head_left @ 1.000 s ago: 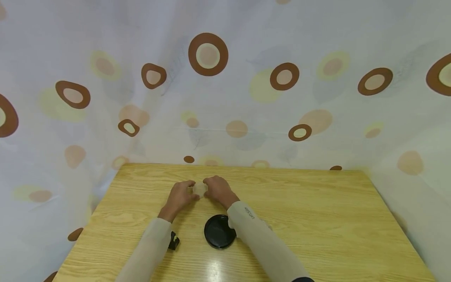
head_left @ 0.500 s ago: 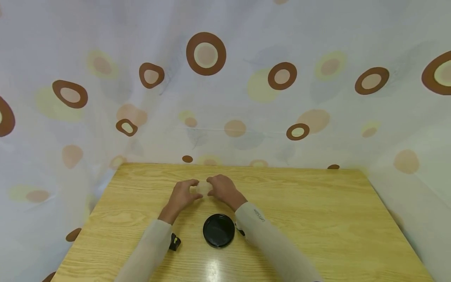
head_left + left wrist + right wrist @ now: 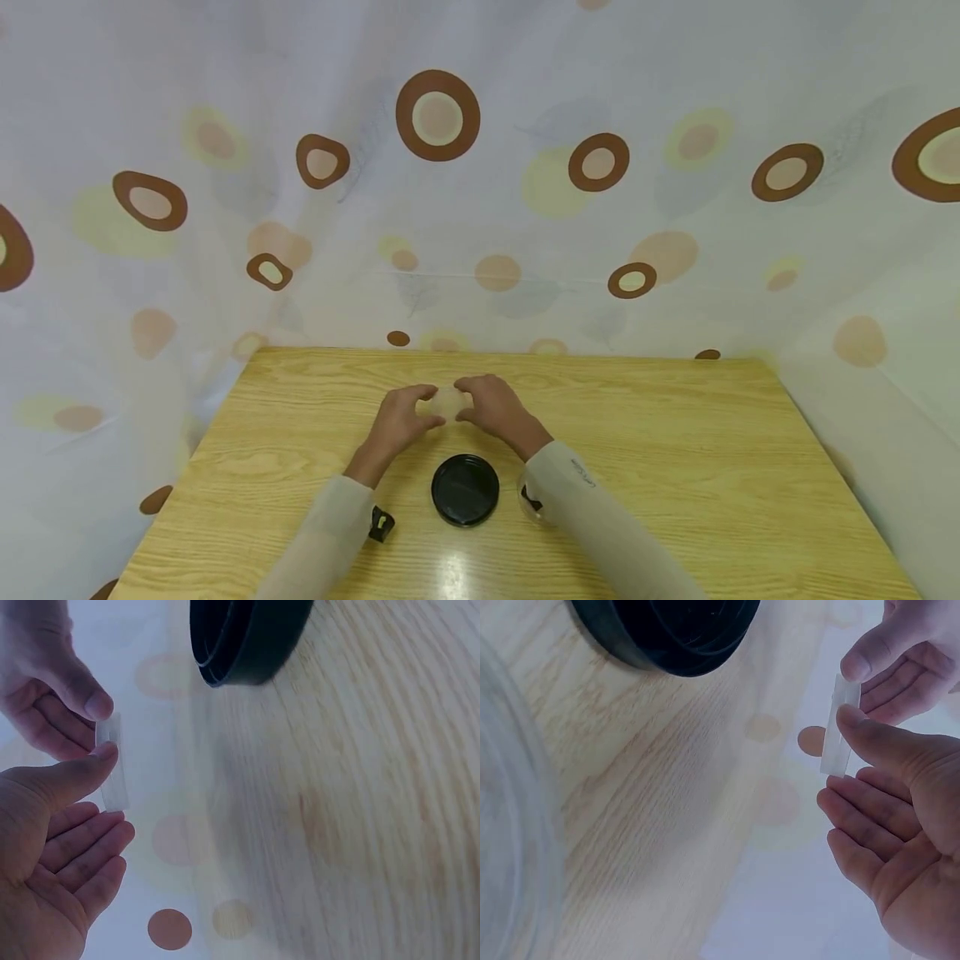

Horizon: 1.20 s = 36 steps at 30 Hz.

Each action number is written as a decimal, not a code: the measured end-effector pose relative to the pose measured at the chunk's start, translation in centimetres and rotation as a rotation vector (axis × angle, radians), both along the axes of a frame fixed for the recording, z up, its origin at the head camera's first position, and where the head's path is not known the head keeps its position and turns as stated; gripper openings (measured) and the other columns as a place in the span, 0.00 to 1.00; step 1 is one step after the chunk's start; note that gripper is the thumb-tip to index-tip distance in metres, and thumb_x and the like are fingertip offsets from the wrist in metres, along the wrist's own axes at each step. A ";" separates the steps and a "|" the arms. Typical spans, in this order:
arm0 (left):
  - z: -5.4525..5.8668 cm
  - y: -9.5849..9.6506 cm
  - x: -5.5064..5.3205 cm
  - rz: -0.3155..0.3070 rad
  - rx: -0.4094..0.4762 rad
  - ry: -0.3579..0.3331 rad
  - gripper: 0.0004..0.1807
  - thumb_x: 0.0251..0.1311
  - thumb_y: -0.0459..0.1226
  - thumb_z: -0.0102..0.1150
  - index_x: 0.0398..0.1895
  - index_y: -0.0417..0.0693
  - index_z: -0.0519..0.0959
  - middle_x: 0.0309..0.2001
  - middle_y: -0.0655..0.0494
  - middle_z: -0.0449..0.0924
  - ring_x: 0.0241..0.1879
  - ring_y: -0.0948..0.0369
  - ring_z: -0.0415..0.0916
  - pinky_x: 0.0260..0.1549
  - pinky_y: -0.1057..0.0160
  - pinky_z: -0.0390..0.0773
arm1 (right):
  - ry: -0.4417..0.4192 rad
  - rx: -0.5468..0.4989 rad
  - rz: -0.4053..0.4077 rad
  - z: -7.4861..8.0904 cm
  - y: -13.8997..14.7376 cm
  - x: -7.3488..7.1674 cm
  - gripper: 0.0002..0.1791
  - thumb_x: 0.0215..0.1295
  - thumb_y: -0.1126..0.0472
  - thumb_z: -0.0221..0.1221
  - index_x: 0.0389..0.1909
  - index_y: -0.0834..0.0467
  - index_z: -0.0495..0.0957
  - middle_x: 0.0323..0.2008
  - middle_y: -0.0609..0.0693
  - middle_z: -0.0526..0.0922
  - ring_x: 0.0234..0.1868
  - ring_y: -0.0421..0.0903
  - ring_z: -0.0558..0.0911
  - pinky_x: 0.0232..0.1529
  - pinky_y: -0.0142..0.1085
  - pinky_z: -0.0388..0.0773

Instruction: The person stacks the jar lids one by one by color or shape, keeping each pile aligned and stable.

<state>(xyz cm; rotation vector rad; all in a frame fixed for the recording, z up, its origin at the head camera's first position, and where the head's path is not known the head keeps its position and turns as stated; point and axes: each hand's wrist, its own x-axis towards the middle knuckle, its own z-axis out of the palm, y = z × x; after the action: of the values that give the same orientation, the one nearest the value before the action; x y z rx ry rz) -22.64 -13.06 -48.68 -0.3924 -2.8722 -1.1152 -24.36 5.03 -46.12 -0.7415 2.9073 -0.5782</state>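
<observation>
Both hands hold a small translucent whitish piece (image 3: 447, 403) between them, raised over the far part of the table. From the wrist views, the piece (image 3: 114, 772) is seen edge-on as a narrow pale band; its exact kind cannot be told. My left hand (image 3: 401, 417) pinches its left side with thumb and fingertips. My right hand (image 3: 497, 406) pinches the opposite side in the same way. In the right wrist view the right thumb lies against the piece (image 3: 841, 735), and the other fingers are spread below it.
A round black lid-like dish (image 3: 465, 490) lies on the wooden table (image 3: 675, 467), nearer than the hands. Right of it, a clear round container (image 3: 510, 810) is partly hidden under the right sleeve (image 3: 600, 517) in the head view. Patterned cloth (image 3: 495, 208) hangs behind the table.
Both hands have shifted slightly to the right with the translucent piece between them. As the right forearm moved right, the black dish came fully into view.
</observation>
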 end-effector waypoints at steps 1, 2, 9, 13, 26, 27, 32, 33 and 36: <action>0.1 0.1 0.1 -0.006 0.003 0.004 0.26 0.50 0.37 0.71 0.54 0.40 0.78 0.51 0.45 0.81 0.53 0.49 0.78 0.51 0.50 0.78 | -0.002 -0.018 -0.003 0.0 0.2 0.1 0.27 0.56 0.57 0.67 0.56 0.59 0.76 0.52 0.54 0.82 0.52 0.52 0.80 0.53 0.45 0.78; 0.1 0.3 0.2 -0.011 0.007 0.007 0.26 0.50 0.37 0.71 0.54 0.40 0.78 0.51 0.45 0.81 0.53 0.49 0.78 0.51 0.50 0.78 | -0.006 -0.031 -0.005 -0.1 0.4 0.2 0.27 0.55 0.57 0.67 0.56 0.59 0.76 0.52 0.54 0.82 0.52 0.52 0.81 0.52 0.45 0.79; 0.6 1.2 1.0 -0.038 0.022 0.011 0.26 0.49 0.37 0.71 0.54 0.40 0.78 0.51 0.45 0.81 0.53 0.49 0.78 0.51 0.49 0.78 | -0.015 -0.073 -0.010 0.0 1.8 1.0 0.27 0.54 0.57 0.68 0.56 0.60 0.77 0.53 0.55 0.81 0.52 0.53 0.81 0.52 0.45 0.79; 0.7 1.8 1.3 -0.064 0.009 0.019 0.26 0.51 0.38 0.70 0.55 0.40 0.78 0.52 0.45 0.81 0.53 0.49 0.78 0.51 0.50 0.78 | -0.006 -0.068 -0.009 0.0 2.6 1.5 0.28 0.54 0.57 0.68 0.56 0.60 0.77 0.54 0.55 0.81 0.53 0.53 0.80 0.52 0.45 0.79; 0.6 3.6 2.2 -0.135 0.032 0.061 0.24 0.50 0.38 0.70 0.52 0.40 0.79 0.51 0.45 0.82 0.52 0.49 0.79 0.51 0.51 0.79 | -0.007 -0.157 -0.025 0.2 5.3 3.1 0.26 0.52 0.58 0.69 0.54 0.60 0.78 0.52 0.55 0.82 0.52 0.53 0.81 0.51 0.46 0.79; 0.7 3.7 2.3 -0.145 0.034 0.067 0.24 0.51 0.38 0.70 0.52 0.39 0.79 0.51 0.45 0.82 0.52 0.49 0.79 0.50 0.50 0.79 | -0.007 -0.161 -0.024 0.2 5.4 3.2 0.26 0.52 0.58 0.69 0.54 0.61 0.78 0.52 0.55 0.82 0.52 0.53 0.81 0.51 0.46 0.79; 0.6 4.2 2.7 -0.158 0.048 0.046 0.25 0.52 0.39 0.69 0.53 0.40 0.79 0.51 0.46 0.81 0.52 0.50 0.78 0.51 0.50 0.79 | -0.008 -0.169 -0.014 0.2 6.4 3.7 0.27 0.53 0.59 0.69 0.55 0.61 0.77 0.52 0.55 0.82 0.51 0.52 0.81 0.50 0.46 0.79; 0.6 4.3 2.8 -0.161 0.048 0.047 0.25 0.52 0.39 0.69 0.54 0.39 0.78 0.51 0.45 0.81 0.52 0.50 0.78 0.51 0.50 0.79 | -0.009 -0.167 -0.014 0.1 6.5 3.7 0.27 0.53 0.59 0.69 0.55 0.61 0.77 0.52 0.55 0.82 0.51 0.52 0.82 0.50 0.46 0.79; 0.5 4.5 3.1 -0.161 0.051 0.029 0.25 0.53 0.39 0.68 0.54 0.40 0.78 0.52 0.46 0.81 0.53 0.50 0.78 0.51 0.50 0.78 | -0.013 -0.166 -0.014 0.1 6.9 4.0 0.27 0.52 0.59 0.69 0.55 0.61 0.77 0.52 0.55 0.82 0.51 0.52 0.82 0.50 0.46 0.79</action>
<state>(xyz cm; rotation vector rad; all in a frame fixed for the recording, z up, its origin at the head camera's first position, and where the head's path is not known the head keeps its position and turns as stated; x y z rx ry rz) -19.57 -8.52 -48.13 -0.6419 -2.8228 -1.1926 -20.41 11.98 -46.05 -0.7326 2.8805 -0.8309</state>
